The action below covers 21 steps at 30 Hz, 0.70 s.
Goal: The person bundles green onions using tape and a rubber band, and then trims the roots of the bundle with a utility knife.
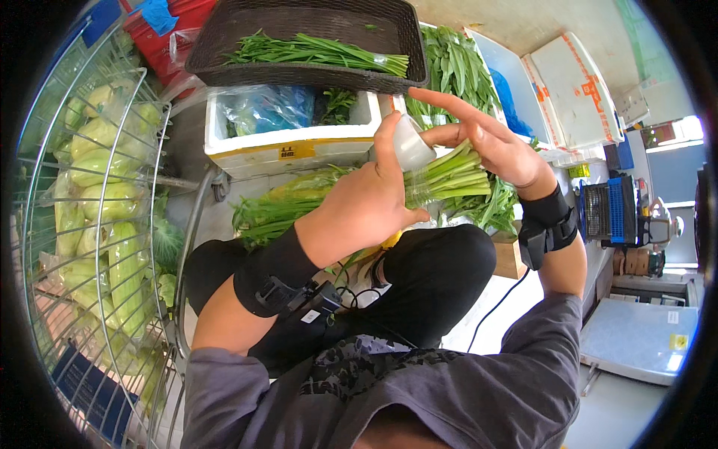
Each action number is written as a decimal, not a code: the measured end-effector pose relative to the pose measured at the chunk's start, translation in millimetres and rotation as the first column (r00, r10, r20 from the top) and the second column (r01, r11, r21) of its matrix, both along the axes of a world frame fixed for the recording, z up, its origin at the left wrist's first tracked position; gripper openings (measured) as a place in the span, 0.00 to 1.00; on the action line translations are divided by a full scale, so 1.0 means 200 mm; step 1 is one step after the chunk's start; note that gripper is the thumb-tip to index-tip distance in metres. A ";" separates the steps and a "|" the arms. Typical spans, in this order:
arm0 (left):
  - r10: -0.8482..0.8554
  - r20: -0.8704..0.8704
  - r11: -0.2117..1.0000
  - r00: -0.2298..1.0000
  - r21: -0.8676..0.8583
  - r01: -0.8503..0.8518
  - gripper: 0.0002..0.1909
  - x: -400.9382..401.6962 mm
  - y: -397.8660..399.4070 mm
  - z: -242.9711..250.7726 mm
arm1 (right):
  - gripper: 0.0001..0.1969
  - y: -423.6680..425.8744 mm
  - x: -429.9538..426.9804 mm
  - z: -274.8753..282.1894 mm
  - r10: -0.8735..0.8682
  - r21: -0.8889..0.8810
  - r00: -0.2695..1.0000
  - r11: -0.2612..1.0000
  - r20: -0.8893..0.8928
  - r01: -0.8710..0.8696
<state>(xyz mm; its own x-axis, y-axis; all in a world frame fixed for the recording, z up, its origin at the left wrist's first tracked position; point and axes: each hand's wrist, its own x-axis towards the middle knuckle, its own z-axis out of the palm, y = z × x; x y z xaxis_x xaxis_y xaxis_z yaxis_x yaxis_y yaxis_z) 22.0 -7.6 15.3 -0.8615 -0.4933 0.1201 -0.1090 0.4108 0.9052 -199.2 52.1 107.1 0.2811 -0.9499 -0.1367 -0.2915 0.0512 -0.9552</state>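
Observation:
My left hand (pixel 362 205) is closed around a bunch of leafy greens (pixel 451 178), its back towards me. The pale cut stems point right and the green leaves stick out on the left above my knee. Clear wrapping shows around the stems. A whitish roll of tape (pixel 410 145) hangs just above the stems, beside my raised left index finger. My right hand (pixel 493 143) is at the stem ends with its fingers spread. One finger reaches into or against the roll's opening; the exact contact is partly hidden. Another finger stretches towards the basket.
A dark woven basket (pixel 314 17) holds a banded bunch of long greens (pixel 320 53). Below it stands a white foam box (pixel 291 140). More leafy greens (pixel 457 67) lie at right. A wire cart (pixel 106 224) with bagged pale gourds stands close on my left.

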 end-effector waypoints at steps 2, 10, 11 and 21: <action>0.046 0.045 0.998 0.998 -0.041 -0.044 0.65 0.00 -0.01 -0.02 | 0.35 -0.04 0.07 0.07 -0.011 0.025 0.993 1.000 -0.116 0.014; 0.146 0.247 0.989 0.958 -0.070 -0.133 0.68 -0.01 -0.01 0.05 | 0.34 -0.14 0.20 0.15 -0.078 0.080 0.937 0.991 -0.341 0.111; 0.149 0.245 0.988 0.958 -0.068 -0.136 0.68 -0.01 -0.01 0.05 | 0.34 -0.15 0.20 0.14 -0.074 0.081 0.936 0.991 -0.343 0.108; 0.204 0.291 0.953 0.935 -0.279 -0.121 0.62 0.04 -0.04 0.09 | 0.53 -0.16 0.25 0.10 0.133 -0.190 0.722 0.918 -0.679 -0.348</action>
<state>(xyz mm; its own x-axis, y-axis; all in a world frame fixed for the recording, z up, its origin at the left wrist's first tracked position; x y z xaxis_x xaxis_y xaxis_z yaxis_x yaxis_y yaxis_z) 29.0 -14.8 33.8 -0.7855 -0.6189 -0.0035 -0.4544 0.5728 0.6823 -150.2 20.5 126.5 0.4516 -0.8857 -0.1077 -0.7998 -0.3484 -0.4889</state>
